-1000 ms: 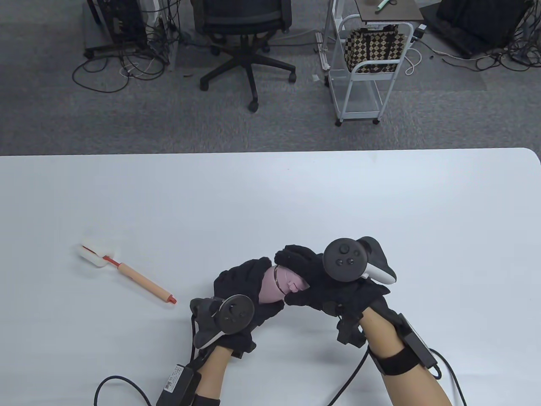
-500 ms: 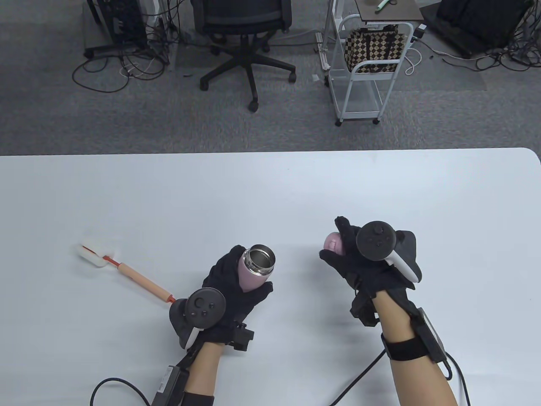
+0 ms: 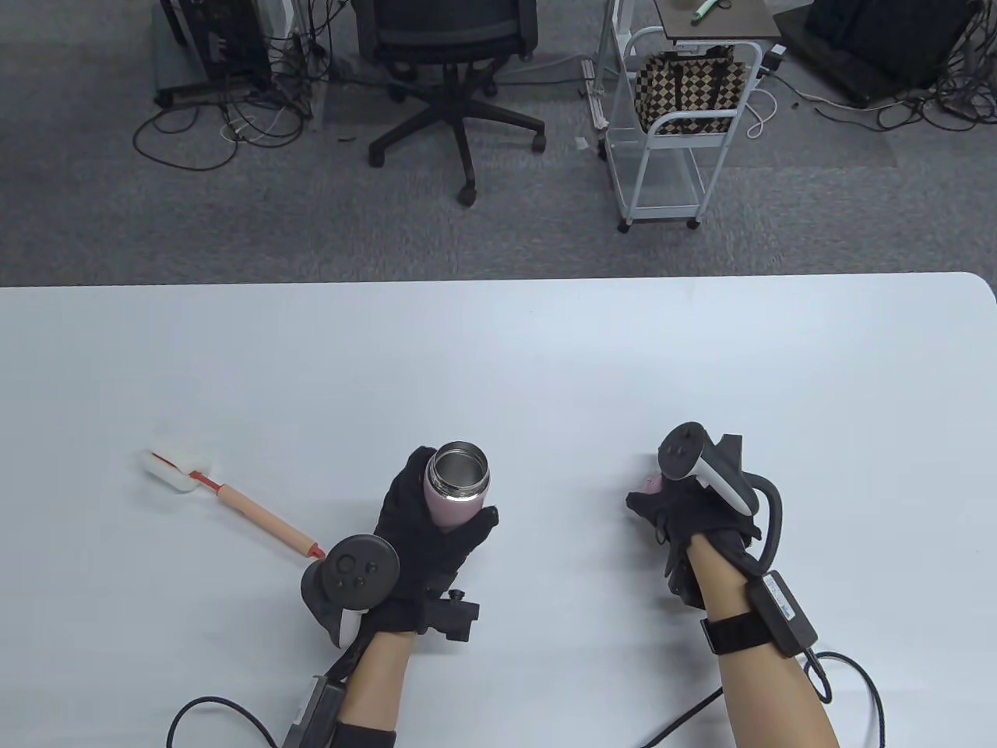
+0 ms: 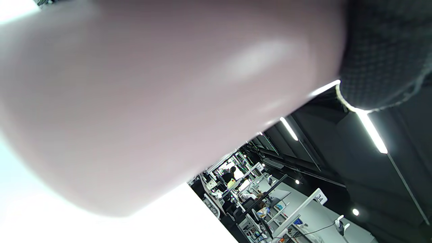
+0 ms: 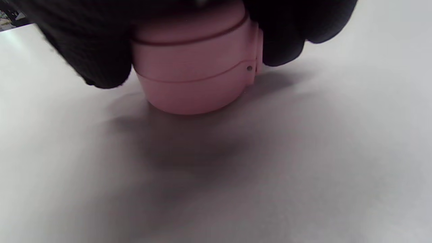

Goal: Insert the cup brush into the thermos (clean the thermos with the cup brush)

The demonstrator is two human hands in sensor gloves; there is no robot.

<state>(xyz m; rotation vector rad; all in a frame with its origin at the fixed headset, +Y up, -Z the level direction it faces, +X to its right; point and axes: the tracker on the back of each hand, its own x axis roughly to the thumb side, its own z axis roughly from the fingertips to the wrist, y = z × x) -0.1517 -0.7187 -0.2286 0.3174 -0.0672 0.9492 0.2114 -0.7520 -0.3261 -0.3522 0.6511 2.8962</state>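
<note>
- Pink-bodied steel thermos (image 3: 457,492), lid off and its shiny round mouth facing up, stands gripped in the left hand (image 3: 427,538); the black gloved fingers (image 3: 401,499) wrap its left side and the thumb presses its right side below the rim.
- In the left wrist view the thermos wall (image 4: 162,101) fills most of the frame, blurred, with a gloved fingertip (image 4: 381,57) against it at the upper right.
- Pink round plastic lid (image 5: 197,72) sits between the fingers of the right hand (image 3: 693,506); black fingertips (image 5: 91,50) clamp it on both sides.
- The lid's lower edge appears to touch the white table (image 5: 303,168), with its shadow right beneath, though contact is hard to confirm.
- From the table view only a sliver of the lid (image 3: 651,485) shows past the right fingertips, under the tracker.
- The cup brush with a tan wooden handle, red tip and white sponge head (image 3: 234,503) lies flat on the table, well left of the left hand's fingers; its red handle end lies near that hand's tracker, and neither hand touches it.
</note>
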